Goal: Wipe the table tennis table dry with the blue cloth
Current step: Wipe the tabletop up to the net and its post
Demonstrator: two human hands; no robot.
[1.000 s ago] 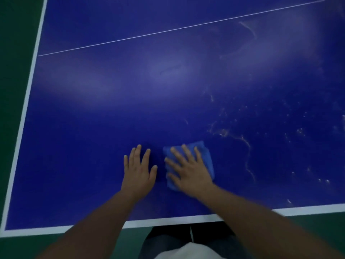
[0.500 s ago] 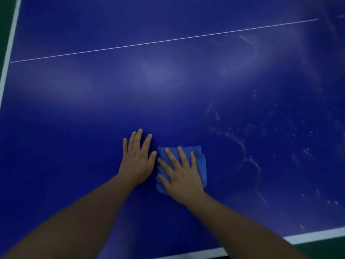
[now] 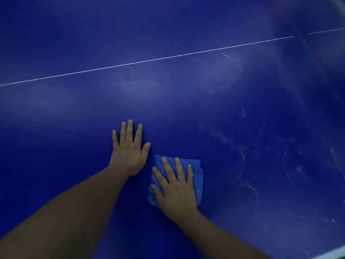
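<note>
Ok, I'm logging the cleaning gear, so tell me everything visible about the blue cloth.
The blue cloth is a soft, rumpled rag, brighter than the table, folded into a rough pad lying flat on it. The right hand presses on it with straight, spread fingers, covering most of it. The left hand rests on the table beside it, not touching it.

Not much else here besides pale droplets and smeary streaks (image 3: 242,155) scattered over the right side of the table (image 3: 56,146), trailing down toward its near edge. A thin white line (image 3: 149,61) crosses the far part from left to right, with a soft patch of glare (image 3: 134,85) just on the near side of it.
</note>
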